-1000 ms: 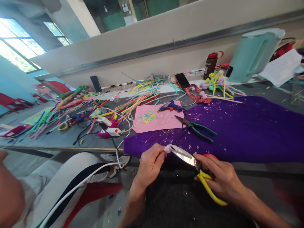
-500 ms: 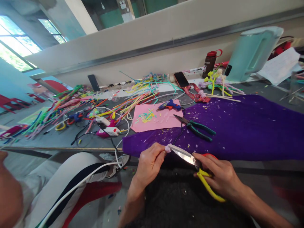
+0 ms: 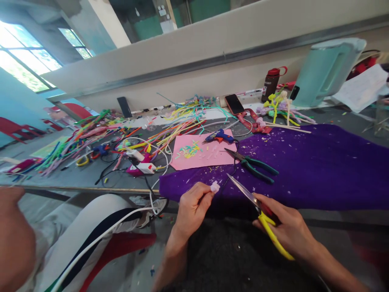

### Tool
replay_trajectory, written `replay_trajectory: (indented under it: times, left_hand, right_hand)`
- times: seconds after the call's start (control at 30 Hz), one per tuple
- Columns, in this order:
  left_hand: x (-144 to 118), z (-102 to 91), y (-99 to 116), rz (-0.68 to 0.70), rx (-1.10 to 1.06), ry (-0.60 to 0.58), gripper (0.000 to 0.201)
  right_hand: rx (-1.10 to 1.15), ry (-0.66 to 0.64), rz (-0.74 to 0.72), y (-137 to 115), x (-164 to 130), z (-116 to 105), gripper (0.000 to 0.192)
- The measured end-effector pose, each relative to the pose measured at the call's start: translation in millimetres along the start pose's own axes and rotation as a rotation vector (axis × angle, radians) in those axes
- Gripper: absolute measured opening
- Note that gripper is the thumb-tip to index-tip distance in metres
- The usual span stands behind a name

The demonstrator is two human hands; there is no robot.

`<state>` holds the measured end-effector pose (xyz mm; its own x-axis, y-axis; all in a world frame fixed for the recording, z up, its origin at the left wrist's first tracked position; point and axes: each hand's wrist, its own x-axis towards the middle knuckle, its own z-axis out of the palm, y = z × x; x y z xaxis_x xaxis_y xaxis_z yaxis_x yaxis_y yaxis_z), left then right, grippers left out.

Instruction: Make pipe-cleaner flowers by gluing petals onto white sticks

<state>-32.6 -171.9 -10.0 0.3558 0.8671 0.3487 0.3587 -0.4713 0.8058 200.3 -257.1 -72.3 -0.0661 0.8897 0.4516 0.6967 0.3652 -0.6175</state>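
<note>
Between the thumb and fingers of my left hand (image 3: 194,205) is a small pale lilac fuzzy piece (image 3: 215,187), its tip poking out. My right hand (image 3: 285,221) is closed round a pair of scissors (image 3: 246,192) with yellow-wrapped and red handles. The blades point up and left, apart from the lilac piece. Beyond both hands lies a purple cloth (image 3: 316,166) strewn with pale clippings. On it rest green-handled long-nose pliers (image 3: 258,166). A pink sheet (image 3: 182,159) carries small cut bits and a blue glue gun (image 3: 219,136).
Fuzzy coloured stems (image 3: 178,136) and a power strip (image 3: 140,167) with cables cover the table's left side. At the back stand a phone (image 3: 234,104), a dark bottle (image 3: 270,85) and a mint kettle (image 3: 323,75). A person's leg (image 3: 91,231) is close on my left.
The scissors have moved right, away from the lilac piece, and their blades have come off it. The left hand keeps its pinch almost in place.
</note>
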Motion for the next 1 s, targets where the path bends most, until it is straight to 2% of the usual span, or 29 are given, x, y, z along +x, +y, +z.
replay_trajectory:
  times: [0.2, 0.67, 1.0]
  left_hand:
    - [-1, -0.1, -1, -0.053, 0.01, 0.107, 0.005]
    - [-1, 5.1, -7, -0.357, -0.243, 0.148, 0.014]
    - [-3, 11.1, -14, -0.395, -0.384, 0.173, 0.016]
  right_hand:
    - [-0.034, -0.103, 0.049, -6, -1, -2, 0.055]
    - [0.09, -0.12, 0.0, -11, -5, 18, 0.058]
    - [0.087, -0.115, -0.003, -11, -8, 24, 0.058]
